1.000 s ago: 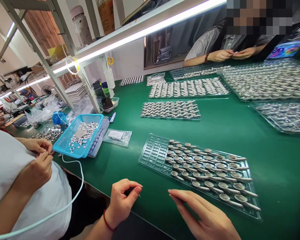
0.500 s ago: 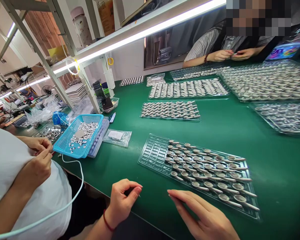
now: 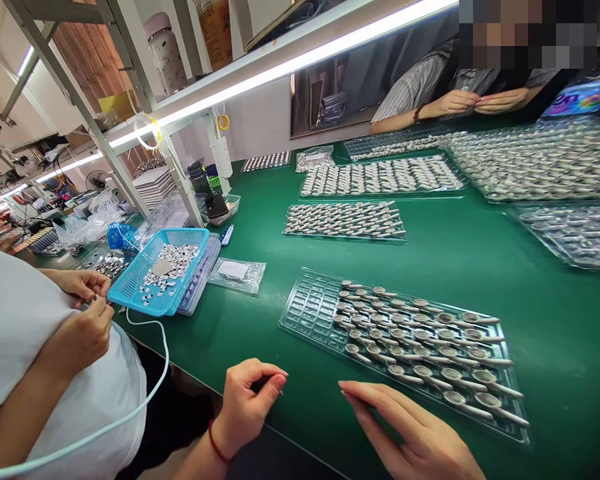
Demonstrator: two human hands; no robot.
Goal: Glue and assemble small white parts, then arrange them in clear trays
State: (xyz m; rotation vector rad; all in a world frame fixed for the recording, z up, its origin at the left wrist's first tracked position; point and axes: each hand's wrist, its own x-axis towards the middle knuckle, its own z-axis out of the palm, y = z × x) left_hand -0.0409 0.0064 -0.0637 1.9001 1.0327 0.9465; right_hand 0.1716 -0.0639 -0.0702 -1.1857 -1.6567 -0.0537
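Observation:
My left hand (image 3: 245, 407) rests at the near edge of the green table (image 3: 480, 260), thumb and forefinger pinched on a thin pin-like thing whose tip just shows. My right hand (image 3: 410, 433) lies flat on the table with fingers stretched out and holds nothing. It is just in front of a clear plastic tray (image 3: 310, 307). Rows of small grey stemmed parts (image 3: 430, 360) fill the tray's right side, while its left pockets are bare.
A person in white sits at my left, hands (image 3: 80, 327) together by a blue basket (image 3: 130, 293) of small parts, with a white cable (image 3: 163, 340) hanging. A clear bag (image 3: 236, 273) lies nearby. Filled trays (image 3: 345, 220) cover the far side, where another person's hands (image 3: 455, 103) work.
My hands have stayed where they were. The view has shifted slightly, and the hands of the person at my left have moved a little.

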